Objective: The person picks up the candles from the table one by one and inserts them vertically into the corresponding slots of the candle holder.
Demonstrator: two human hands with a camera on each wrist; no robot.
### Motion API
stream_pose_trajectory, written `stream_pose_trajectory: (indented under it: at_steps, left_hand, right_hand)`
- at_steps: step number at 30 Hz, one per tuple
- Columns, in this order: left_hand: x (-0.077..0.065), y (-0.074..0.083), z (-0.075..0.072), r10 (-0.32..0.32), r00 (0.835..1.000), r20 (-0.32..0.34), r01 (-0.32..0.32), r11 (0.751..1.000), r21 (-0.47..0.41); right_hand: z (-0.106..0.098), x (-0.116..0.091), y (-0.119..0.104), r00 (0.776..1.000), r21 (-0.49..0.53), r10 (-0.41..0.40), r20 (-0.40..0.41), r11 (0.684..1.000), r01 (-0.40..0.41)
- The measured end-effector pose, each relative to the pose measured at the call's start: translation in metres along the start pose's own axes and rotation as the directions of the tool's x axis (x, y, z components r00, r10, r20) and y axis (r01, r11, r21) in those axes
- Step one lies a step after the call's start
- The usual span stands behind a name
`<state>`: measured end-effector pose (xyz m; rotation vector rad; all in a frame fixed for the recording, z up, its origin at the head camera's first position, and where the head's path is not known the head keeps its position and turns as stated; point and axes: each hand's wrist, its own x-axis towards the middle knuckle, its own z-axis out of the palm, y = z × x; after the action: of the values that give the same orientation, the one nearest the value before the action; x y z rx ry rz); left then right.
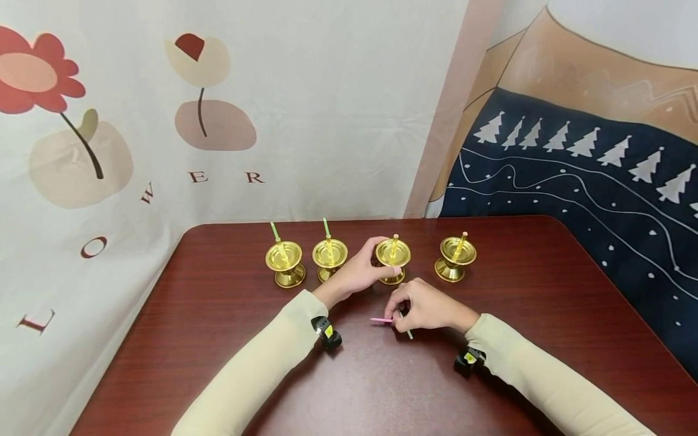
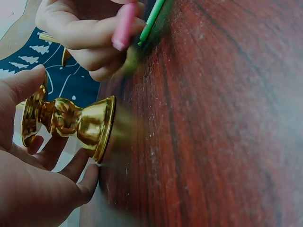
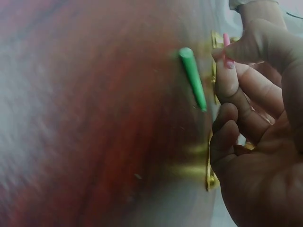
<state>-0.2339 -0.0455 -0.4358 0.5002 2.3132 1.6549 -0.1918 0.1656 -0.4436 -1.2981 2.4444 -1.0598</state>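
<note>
pink stick (image 1: 380, 320) in curled right hand (image 1: 425, 305)

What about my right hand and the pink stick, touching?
Touching: the right wrist view shows your right hand pinching the pink stick between thumb and finger.

The bare left hand (image 1: 357, 271) ends a left arm (image 1: 256, 369) in a long, cream fabric sleeve, its thumb (image 2: 26, 84) spread opposite bent fingers (image 2: 89, 182) in a grip; the bare right hand (image 1: 425, 306), its right arm (image 1: 545, 366) likewise sleeved, pinches between thumb and forefinger; both forearms slant inward.
</note>
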Motion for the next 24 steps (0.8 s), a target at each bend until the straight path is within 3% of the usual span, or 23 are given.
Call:
stream_pose_trajectory:
  at_steps: [6,12,19,24]
  left_hand:
    - [-0.002,-0.002,-0.002,0.017,1.0,0.019,-0.016,0.999,-0.037]
    - [-0.003,-0.005,-0.003,0.026,0.999,0.022,-0.025,0.997,-0.071]
    - [-0.005,-0.005,-0.005,0.031,0.999,0.021,-0.03,0.997,-0.066]
    - [-0.007,-0.003,-0.006,0.018,0.999,0.026,-0.016,0.996,-0.09]
  right_hand:
    - [-0.013,-0.004,-0.004,1.0,0.03,0.028,-0.013,0.999,-0.028]
    - [-0.024,-0.003,-0.006,0.993,0.002,0.0,-0.117,1.0,0.0]
    - [-0.031,0.004,-0.007,0.971,0.035,0.032,-0.238,0.999,-0.024]
    - [-0.035,0.012,-0.008,0.941,0.063,0.027,-0.337,0.998,-0.006]
